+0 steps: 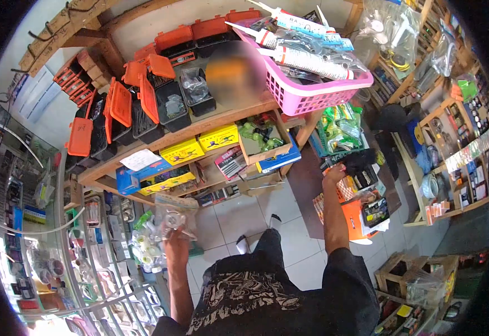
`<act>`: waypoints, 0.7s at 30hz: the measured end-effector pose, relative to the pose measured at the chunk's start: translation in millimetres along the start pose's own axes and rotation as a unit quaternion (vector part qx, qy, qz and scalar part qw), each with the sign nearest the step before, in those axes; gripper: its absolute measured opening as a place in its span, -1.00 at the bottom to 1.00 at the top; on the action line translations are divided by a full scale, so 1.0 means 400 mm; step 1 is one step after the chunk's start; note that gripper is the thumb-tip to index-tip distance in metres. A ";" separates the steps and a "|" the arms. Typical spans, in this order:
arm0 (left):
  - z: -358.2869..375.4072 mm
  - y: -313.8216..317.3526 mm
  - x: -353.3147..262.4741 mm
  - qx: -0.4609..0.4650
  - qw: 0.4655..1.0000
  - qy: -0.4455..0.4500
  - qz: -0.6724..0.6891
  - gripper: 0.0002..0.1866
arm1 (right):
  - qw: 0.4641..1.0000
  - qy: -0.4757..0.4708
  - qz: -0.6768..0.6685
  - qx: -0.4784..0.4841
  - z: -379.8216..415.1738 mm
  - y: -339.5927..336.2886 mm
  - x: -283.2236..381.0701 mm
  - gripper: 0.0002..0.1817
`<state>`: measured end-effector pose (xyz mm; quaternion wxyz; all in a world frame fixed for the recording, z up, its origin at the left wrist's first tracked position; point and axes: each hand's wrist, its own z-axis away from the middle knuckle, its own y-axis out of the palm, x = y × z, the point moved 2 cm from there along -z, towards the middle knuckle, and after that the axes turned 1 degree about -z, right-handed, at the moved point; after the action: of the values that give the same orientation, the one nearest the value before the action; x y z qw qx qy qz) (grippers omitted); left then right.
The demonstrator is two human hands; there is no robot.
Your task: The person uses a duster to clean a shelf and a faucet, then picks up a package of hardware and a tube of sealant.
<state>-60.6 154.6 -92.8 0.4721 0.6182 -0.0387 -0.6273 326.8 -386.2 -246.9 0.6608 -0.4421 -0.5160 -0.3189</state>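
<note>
My left hand is closed on a clear plastic bag with a round white part inside, at the lower left. Close beside it hang more clear bags of white and green fittings. My right hand reaches over the dark side table, near a black item and small boxes in an orange tray. Its fingers look bent, but what they touch, if anything, is too small to tell.
Black bins with orange lids and a pink basket of sealant tubes stand on the wooden shelf. Glass display shelves are at the left. Wooden crates sit at the lower right.
</note>
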 end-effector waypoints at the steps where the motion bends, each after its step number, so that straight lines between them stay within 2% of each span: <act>1: 0.016 0.050 -0.005 0.016 0.999 0.006 -0.041 -0.61 | 0.983 0.115 -0.064 0.126 0.008 0.004 0.019 -0.51; 2: 0.036 0.102 -0.005 0.032 0.996 0.010 -0.084 -0.58 | 0.982 0.123 -0.064 0.129 0.029 -0.008 0.039 -0.51; 4: 0.046 0.150 0.013 0.047 0.990 0.015 -0.133 -0.55 | 0.992 0.030 0.027 0.119 0.074 -0.015 0.075 -0.55; 5: 0.046 0.161 0.025 0.059 0.988 0.013 -0.143 -0.55 | 0.992 0.047 0.104 0.060 -0.011 0.043 -0.041 -0.56; 6: 0.046 0.173 0.036 0.071 0.986 0.011 -0.152 -0.55 | 0.991 0.052 0.105 0.063 0.007 0.047 -0.048 -0.56; 7: 0.043 0.194 0.047 0.069 0.985 0.013 -0.157 -0.55 | 0.989 -0.002 0.143 0.023 0.033 0.033 -0.027 -0.52; 8: 0.038 0.225 0.053 0.085 0.948 0.065 -0.298 -0.52 | 0.981 -0.058 0.182 -0.018 0.063 0.010 0.003 -0.48; 9: 0.030 0.253 0.061 0.098 0.890 0.116 -0.429 -0.50 | 0.986 -0.095 0.134 -0.022 0.143 -0.032 0.083 -0.53; 10: 0.013 0.267 0.083 0.096 0.890 0.118 -0.429 -0.50 | 0.986 -0.096 0.133 -0.020 0.191 -0.054 0.118 -0.53; 12: -0.016 0.301 0.132 0.141 0.781 0.229 -0.563 -0.37 | 0.943 -0.322 0.082 -0.016 0.279 -0.099 0.176 -0.59; 13: -0.028 0.334 0.148 0.139 0.783 0.231 -0.561 -0.37 | 0.957 -0.267 -0.011 0.109 0.335 -0.103 0.185 -0.60; 14: -0.037 0.373 0.164 0.161 0.733 0.236 -0.617 -0.32 | 0.945 -0.205 -0.103 0.232 0.400 -0.112 0.195 -0.60; 15: -0.045 0.416 0.181 0.183 0.679 0.240 -0.669 -0.26 | 0.877 -0.223 -0.077 0.419 0.466 -0.145 0.249 -0.57; 16: -0.053 0.460 0.199 0.187 0.660 0.204 -0.698 -0.24 | 0.773 -0.233 -0.045 0.588 0.536 -0.190 0.311 -0.54; 17: -0.070 0.488 0.237 0.189 0.634 0.208 -0.720 -0.27 | 0.721 -0.159 -0.036 0.674 0.609 -0.216 0.342 -0.55; 18: -0.092 0.508 0.282 0.190 0.607 0.213 -0.741 -0.30 | 0.657 -0.082 -0.025 0.749 0.670 -0.227 0.360 -0.55; 19: -0.111 0.531 0.322 0.190 0.609 0.216 -0.739 -0.30 | 0.658 -0.086 -0.025 0.748 0.699 -0.221 0.374 -0.55; 21: -0.145 0.590 0.374 0.233 0.547 0.325 -0.736 -0.34 | 0.691 -0.063 -0.080 0.716 0.722 -0.198 0.408 -0.54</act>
<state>146.5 -40.3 -67.7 -0.3346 0.6805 0.4409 -0.4802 184.8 -148.9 -47.4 0.7150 0.1889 -0.6615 0.1245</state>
